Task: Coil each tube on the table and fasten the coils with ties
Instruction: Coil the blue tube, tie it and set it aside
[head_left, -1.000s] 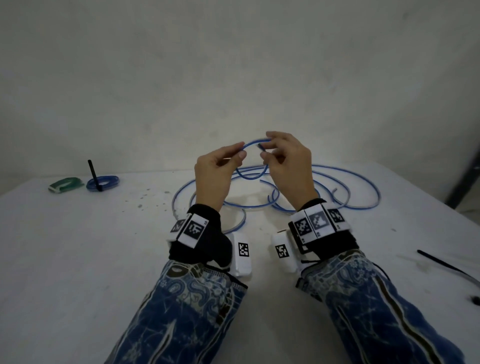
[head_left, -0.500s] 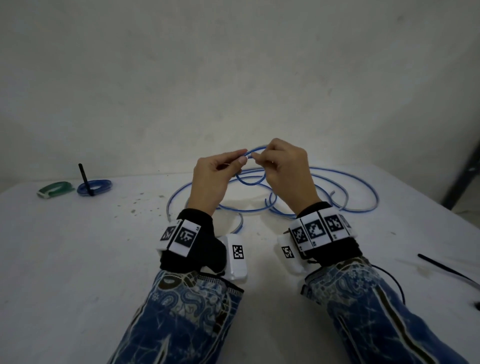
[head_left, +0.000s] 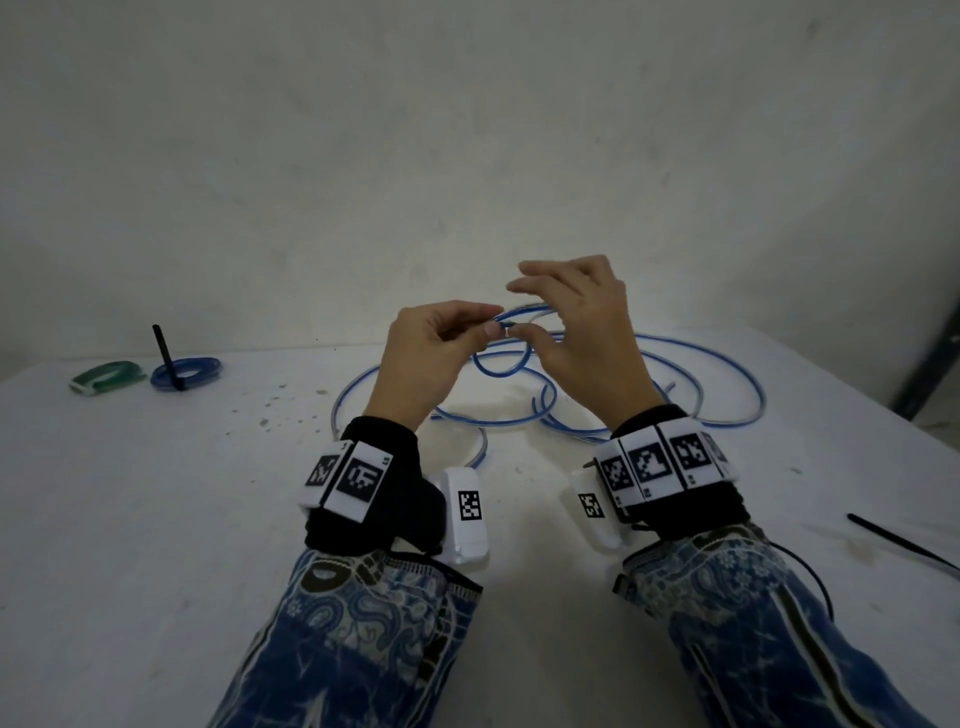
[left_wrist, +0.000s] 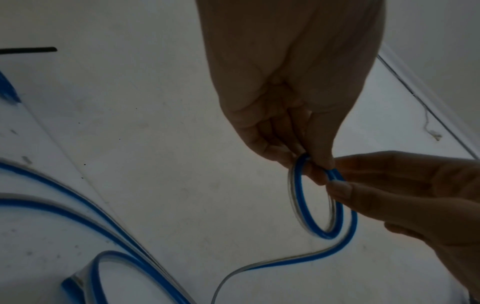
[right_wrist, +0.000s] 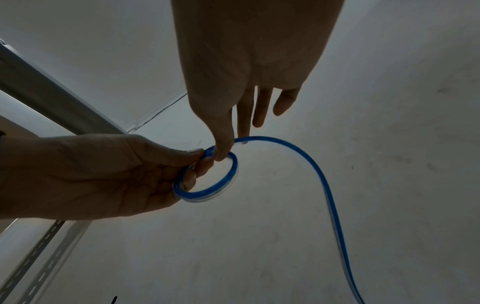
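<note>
A long blue tube sprawls in loose loops on the white table beyond my hands. One end is wound into a small coil, held above the table. My left hand pinches the top of that coil between thumb and fingertips. My right hand is spread, fingers straight and raised, with only its thumb touching the coil beside the left thumb. From the coil the tube arcs past the right fingers and drops to the table.
At the far left lie a green coil and a blue coil with a black tie sticking up. Another black tie lies at the right near the table edge. A dark post stands beyond the right corner.
My right hand has let go of its pinch on the tube and spread its fingers upward. The left hand keeps pinching the small coil; both hands sit slightly lower than a second ago.
</note>
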